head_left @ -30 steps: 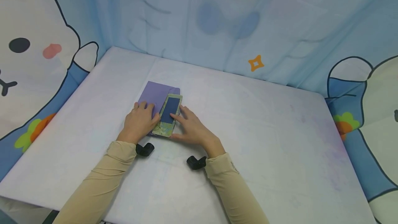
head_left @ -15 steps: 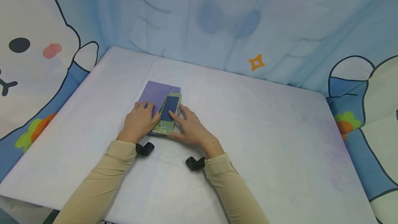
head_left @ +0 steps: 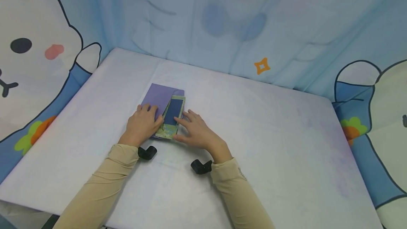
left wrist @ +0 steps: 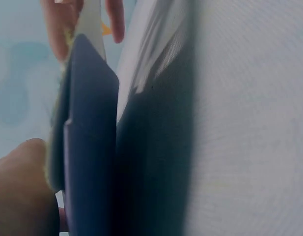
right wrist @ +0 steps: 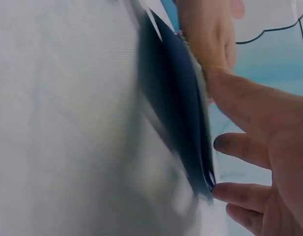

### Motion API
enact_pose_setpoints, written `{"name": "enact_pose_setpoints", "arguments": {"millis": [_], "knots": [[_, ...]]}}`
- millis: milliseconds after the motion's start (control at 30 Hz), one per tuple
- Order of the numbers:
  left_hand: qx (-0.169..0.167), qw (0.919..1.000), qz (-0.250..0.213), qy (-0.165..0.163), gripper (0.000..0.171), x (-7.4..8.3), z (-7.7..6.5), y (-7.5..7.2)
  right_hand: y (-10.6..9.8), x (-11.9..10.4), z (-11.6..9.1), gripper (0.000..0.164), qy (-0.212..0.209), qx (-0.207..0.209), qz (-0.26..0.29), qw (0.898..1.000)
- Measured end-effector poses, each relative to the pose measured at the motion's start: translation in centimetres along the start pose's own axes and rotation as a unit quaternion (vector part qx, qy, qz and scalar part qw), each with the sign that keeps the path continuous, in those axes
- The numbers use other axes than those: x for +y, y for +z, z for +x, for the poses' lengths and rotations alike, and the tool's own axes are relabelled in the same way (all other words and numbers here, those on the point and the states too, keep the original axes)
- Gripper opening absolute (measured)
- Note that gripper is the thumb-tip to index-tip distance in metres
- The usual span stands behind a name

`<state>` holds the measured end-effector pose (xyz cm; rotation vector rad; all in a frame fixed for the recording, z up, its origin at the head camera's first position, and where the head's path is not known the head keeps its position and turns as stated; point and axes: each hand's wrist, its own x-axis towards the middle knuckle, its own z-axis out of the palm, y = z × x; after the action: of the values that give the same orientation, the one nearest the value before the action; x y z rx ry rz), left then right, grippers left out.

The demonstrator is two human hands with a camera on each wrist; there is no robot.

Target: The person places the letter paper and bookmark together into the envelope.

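Observation:
A purple envelope (head_left: 159,96) lies left of the table's middle, its far edge pointing away from me. On its right part rests a narrow green patterned card (head_left: 166,130) with a dark blue panel. My left hand (head_left: 141,124) rests on the envelope, fingers spread over it, thumb at the card's left edge. At the card's right side is my right hand (head_left: 198,131), its fingers extended, with index finger and thumb at the edge. Seen edge-on in the left wrist view, the envelope (left wrist: 92,128) sits behind the card. The right wrist view shows the envelope's dark side (right wrist: 178,98) beside the fingertips.
A white cloth-covered table (head_left: 270,144) spreads around both hands. Behind it hangs a light blue printed curtain (head_left: 190,20). Black wrist camera mounts (head_left: 201,166) stick out at the inner side of each beige sleeve (head_left: 241,190).
The card has shifted very slightly up and left over the envelope. My right hand's fingers have loosened a little at its edge; the left hand has stayed in place.

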<state>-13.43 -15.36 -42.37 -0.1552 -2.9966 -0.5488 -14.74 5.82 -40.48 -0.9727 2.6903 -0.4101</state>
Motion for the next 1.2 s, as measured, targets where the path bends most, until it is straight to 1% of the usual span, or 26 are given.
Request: {"name": "enact_pose_setpoints", "arguments": {"millis": [67, 167, 367, 467, 567, 700, 767, 833, 900, 1000, 1033, 1133, 1200], "knots": [[-0.002, 1.0000, -0.001, 0.001, 0.052, 0.0, 0.0, 0.0, 0.2, -0.1, 0.2, 0.066, 0.008, -0.006, -0.008, 1.000], [0.000, 1.0000, -0.003, 0.004, 0.052, 0.0, 0.0, -0.1, 0.5, -0.2, 0.3, 0.066, 0.011, -0.002, -0.025, 1.000], [0.011, 0.9999, -0.003, 0.006, 0.051, -0.1, -0.1, -0.1, 0.7, -1.1, 0.4, 0.065, 0.015, 0.022, -0.083, 0.996], [0.013, 0.9999, -0.003, 0.007, 0.051, -0.2, -0.1, 0.0, 0.7, -1.7, 0.3, 0.067, 0.020, 0.036, -0.083, 0.996], [0.013, 0.9999, -0.001, 0.010, 0.051, -0.2, -0.1, 0.1, 0.7, -2.2, 0.2, 0.070, 0.018, 0.049, -0.061, 0.997], [0.016, 0.9998, 0.002, 0.014, 0.050, -0.2, -0.1, 0.1, 0.4, -2.7, 0.1, 0.071, 0.022, 0.064, 0.014, 0.998], [0.018, 0.9997, 0.003, 0.014, 0.050, -0.2, -0.1, 0.1, 0.2, -2.8, 0.2, 0.068, 0.033, 0.072, 0.066, 0.995], [0.019, 0.9998, 0.002, 0.012, 0.050, -0.2, -0.1, 0.1, -0.1, -2.9, 0.1, 0.064, 0.053, 0.079, 0.135, 0.986], [0.018, 0.9998, 0.001, 0.009, 0.051, -0.2, -0.1, 0.1, -0.4, -3.0, 0.1, 0.061, 0.081, 0.076, 0.202, 0.973], [0.019, 0.9998, 0.000, 0.007, 0.051, -0.1, 0.0, 0.1, -0.5, -2.7, 0.0, 0.060, 0.120, 0.054, 0.302, 0.944], [0.020, 0.9998, 0.001, 0.007, 0.051, -0.1, 0.0, 0.1, -0.6, -2.6, -0.1, 0.060, 0.129, 0.043, 0.326, 0.935], [0.022, 0.9997, 0.001, 0.008, 0.050, -0.1, -0.1, 0.1, -0.7, -2.3, -0.1, 0.062, 0.143, 0.014, 0.375, 0.916], [0.023, 0.9997, 0.000, 0.009, 0.050, -0.1, -0.1, 0.1, -1.0, -2.2, -0.3, 0.061, 0.144, 0.006, 0.392, 0.908]]}}
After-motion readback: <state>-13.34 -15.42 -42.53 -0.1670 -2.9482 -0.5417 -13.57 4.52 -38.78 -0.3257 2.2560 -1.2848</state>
